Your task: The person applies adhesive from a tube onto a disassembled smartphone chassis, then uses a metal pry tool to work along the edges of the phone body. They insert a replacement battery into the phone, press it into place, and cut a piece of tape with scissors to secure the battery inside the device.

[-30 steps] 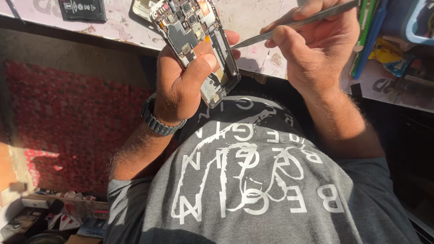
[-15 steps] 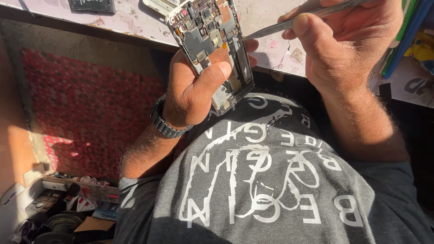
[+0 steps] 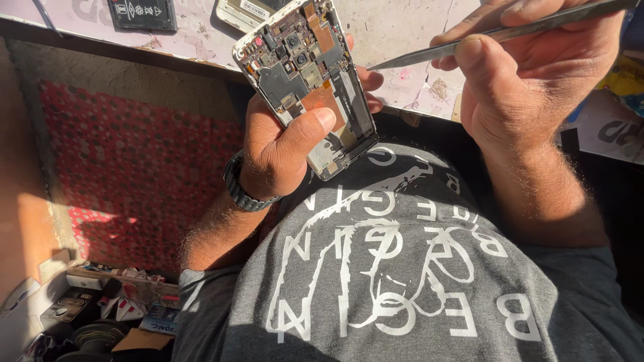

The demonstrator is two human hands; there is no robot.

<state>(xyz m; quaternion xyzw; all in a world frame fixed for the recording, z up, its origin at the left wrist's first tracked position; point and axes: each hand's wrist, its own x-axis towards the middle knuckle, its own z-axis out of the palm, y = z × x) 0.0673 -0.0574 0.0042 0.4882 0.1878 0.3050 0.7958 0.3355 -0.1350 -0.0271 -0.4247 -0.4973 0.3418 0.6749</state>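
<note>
Two hands work above the near edge of the surface (image 3: 402, 33). The left hand (image 3: 282, 151) grips an opened phone (image 3: 305, 80), back cover off and circuit boards showing, its fingers curled behind and the thumb pressed across the lower half. The right hand (image 3: 530, 74) has its fingers closed on thin metal tweezers (image 3: 496, 33), whose tip hovers just beside the phone's right edge, not touching. A black battery (image 3: 142, 13) lies at the surface's far left.

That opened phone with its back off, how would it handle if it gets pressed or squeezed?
The opened phone probably stays stiff: its flat frame holds straight in the left hand. Its exposed board and small parts look fragile, so pressing there seems risky. The smooth thin edges might slip.
</note>
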